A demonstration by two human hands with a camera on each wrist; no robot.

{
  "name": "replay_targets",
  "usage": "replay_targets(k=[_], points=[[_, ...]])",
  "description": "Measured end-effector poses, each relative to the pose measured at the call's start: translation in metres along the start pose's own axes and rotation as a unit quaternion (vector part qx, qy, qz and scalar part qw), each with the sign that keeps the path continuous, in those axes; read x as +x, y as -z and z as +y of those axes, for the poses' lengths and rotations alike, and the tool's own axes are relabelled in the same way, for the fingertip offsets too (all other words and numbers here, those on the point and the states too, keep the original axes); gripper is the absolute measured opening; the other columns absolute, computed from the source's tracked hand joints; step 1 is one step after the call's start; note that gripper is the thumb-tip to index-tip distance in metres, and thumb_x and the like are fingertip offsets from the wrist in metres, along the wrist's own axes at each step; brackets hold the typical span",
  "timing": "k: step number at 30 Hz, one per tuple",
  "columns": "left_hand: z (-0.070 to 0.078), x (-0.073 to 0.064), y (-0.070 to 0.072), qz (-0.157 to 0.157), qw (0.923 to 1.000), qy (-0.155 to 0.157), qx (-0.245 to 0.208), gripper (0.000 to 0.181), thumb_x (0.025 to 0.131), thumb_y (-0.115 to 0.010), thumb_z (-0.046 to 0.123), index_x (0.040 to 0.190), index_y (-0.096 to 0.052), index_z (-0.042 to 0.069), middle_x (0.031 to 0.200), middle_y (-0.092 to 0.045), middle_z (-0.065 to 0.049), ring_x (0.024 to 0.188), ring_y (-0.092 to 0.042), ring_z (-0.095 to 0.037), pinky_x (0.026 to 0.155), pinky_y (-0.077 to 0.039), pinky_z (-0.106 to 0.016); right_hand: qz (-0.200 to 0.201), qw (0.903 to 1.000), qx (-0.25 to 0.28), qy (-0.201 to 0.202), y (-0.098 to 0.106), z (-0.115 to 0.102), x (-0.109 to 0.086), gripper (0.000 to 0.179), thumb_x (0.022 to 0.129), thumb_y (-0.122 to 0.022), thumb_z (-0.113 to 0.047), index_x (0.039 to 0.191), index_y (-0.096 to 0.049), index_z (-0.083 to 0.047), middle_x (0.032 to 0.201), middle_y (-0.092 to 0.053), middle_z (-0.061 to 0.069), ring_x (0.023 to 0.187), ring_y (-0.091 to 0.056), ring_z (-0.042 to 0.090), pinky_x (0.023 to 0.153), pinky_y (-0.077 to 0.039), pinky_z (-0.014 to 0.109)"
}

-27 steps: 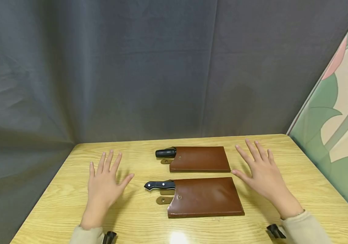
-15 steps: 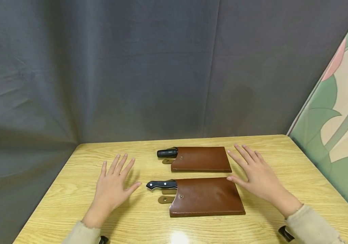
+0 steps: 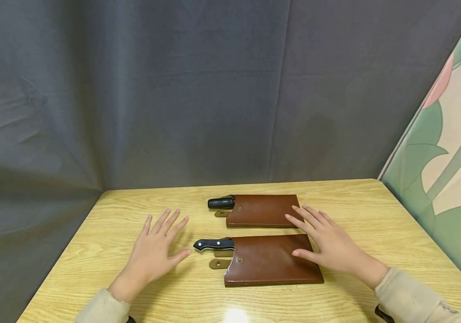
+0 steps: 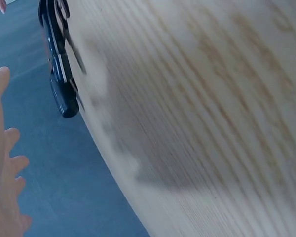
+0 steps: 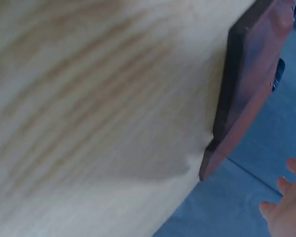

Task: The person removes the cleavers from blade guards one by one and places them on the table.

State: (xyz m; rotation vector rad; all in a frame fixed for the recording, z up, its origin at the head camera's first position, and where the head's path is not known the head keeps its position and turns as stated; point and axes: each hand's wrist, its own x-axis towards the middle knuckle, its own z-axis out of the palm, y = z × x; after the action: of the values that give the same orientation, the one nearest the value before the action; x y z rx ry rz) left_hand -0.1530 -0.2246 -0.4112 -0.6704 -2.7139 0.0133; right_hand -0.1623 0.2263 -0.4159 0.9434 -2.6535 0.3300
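Two knives in brown leather sheaths lie on the table, handles to the left. The near sheath [image 3: 270,262] holds a knife with a black riveted handle [image 3: 214,244]; its blade is hidden. From the far sheath [image 3: 264,211] sticks a rounded black handle [image 3: 221,203]. My left hand [image 3: 155,253] hovers left of the near handle with fingers spread, holding nothing. Over the right ends of both sheaths my right hand [image 3: 329,242] is held with straight, spread fingers, apparently above the leather. In the left wrist view a black handle [image 4: 64,91] shows beyond the thumb.
The wooden table [image 3: 105,251] has a grey curtain [image 3: 198,98] along its back edge. A flowered panel [image 3: 452,179] stands at the right. Snap straps [image 3: 219,264] stick out beside the handles.
Both hands have come inward: the left one rightward toward the near handle, the right one leftward over the sheaths. Both sheathed knives stay where they were.
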Motion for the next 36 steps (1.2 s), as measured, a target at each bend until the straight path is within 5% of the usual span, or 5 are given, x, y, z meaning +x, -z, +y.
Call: replay_targets(k=[13, 18, 23, 36], points=[[0.009, 0.000, -0.003, -0.025, 0.9990, -0.038, -0.007, 0.079, 0.091, -0.053, 0.067, 0.154, -0.037, 0.024, 0.160, -0.029, -0.004, 0.147, -0.026, -0.029, 0.118, -0.012, -0.058, -0.027, 0.9952, 0.093, 0.019, -0.022, -0.010, -0.006, 0.092, 0.079, -0.077, -0.056, 0.154, -0.038, -0.019, 0.159, -0.031, 0.009, 0.142, -0.029, 0.042, 0.102, -0.037, 0.065], [0.011, 0.002, -0.008, -0.009, 0.9986, -0.052, -0.009, 0.078, 0.090, -0.055, 0.066, 0.153, -0.040, 0.023, 0.158, -0.035, -0.005, 0.144, -0.031, -0.031, 0.117, -0.016, -0.058, -0.043, 0.9929, 0.105, 0.035, -0.029, -0.010, -0.009, 0.098, 0.074, -0.076, -0.064, 0.153, -0.040, -0.017, 0.156, -0.036, 0.014, 0.140, -0.031, 0.043, 0.101, -0.038, 0.065], [0.014, 0.002, -0.011, 0.004, 0.9978, -0.064, -0.018, 0.076, 0.090, -0.057, 0.065, 0.150, -0.045, 0.020, 0.155, -0.039, -0.007, 0.142, -0.034, -0.031, 0.114, -0.023, -0.061, -0.064, 0.9885, 0.130, 0.044, -0.032, -0.010, -0.009, 0.104, 0.070, -0.075, -0.068, 0.153, -0.039, -0.015, 0.156, -0.035, 0.015, 0.141, -0.029, 0.045, 0.103, -0.033, 0.067], [0.014, 0.001, -0.013, -0.025, 0.9980, -0.055, -0.019, 0.075, 0.090, -0.059, 0.062, 0.151, -0.044, 0.020, 0.156, -0.038, -0.007, 0.143, -0.034, -0.031, 0.115, -0.023, -0.059, -0.153, 0.9743, 0.162, 0.036, -0.034, -0.011, -0.001, 0.113, 0.067, -0.071, -0.075, 0.155, -0.033, -0.014, 0.159, -0.025, 0.021, 0.142, -0.023, 0.049, 0.106, -0.020, 0.073]])
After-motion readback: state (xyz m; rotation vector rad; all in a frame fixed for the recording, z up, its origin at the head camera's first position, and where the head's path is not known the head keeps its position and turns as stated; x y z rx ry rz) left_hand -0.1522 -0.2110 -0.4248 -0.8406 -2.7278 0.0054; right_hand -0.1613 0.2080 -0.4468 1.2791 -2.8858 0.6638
